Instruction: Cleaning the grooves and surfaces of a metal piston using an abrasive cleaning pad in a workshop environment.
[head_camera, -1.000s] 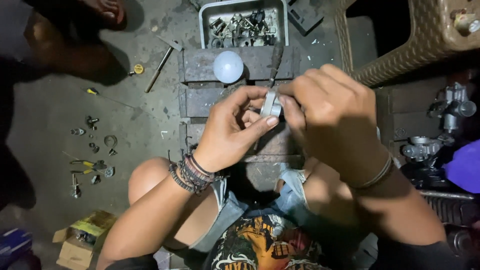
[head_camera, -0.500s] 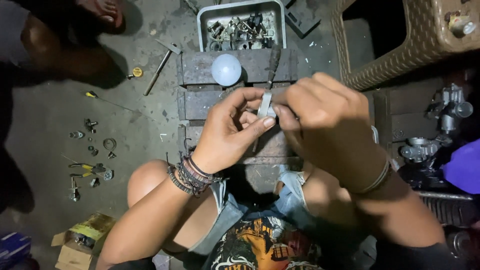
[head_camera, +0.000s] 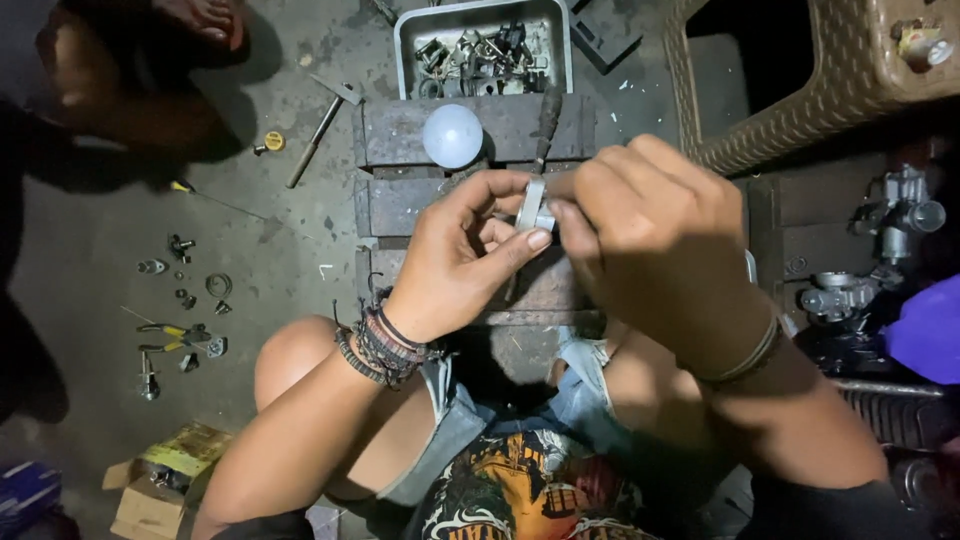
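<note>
My left hand (head_camera: 470, 255) and my right hand (head_camera: 650, 235) meet over a dark wooden pallet (head_camera: 400, 140), both pinching a small grey metal part (head_camera: 532, 208) between thumb and fingertips. Several braided bands wrap the left wrist, and a thin band circles the right wrist. My bare knee (head_camera: 295, 355) shows below the left hand. A glowing white bulb (head_camera: 452, 135) rests on the pallet just beyond the hands, beside a dark-handled tool (head_camera: 547, 115) that lies along the boards.
A grey tray (head_camera: 405, 45) of metal parts sits past the pallet. Pliers (head_camera: 175, 335), rings and small fittings lie scattered on the concrete at left, with a hammer (head_camera: 320, 120) and cardboard box (head_camera: 155, 485). Another person's foot (head_camera: 200, 15) is top left. A woven basket (head_camera: 830, 70) and engine parts (head_camera: 850, 290) stand right.
The hands have stayed together over the pallet, shifting only slightly while turning the small metal part between the fingers. Nothing else has moved.
</note>
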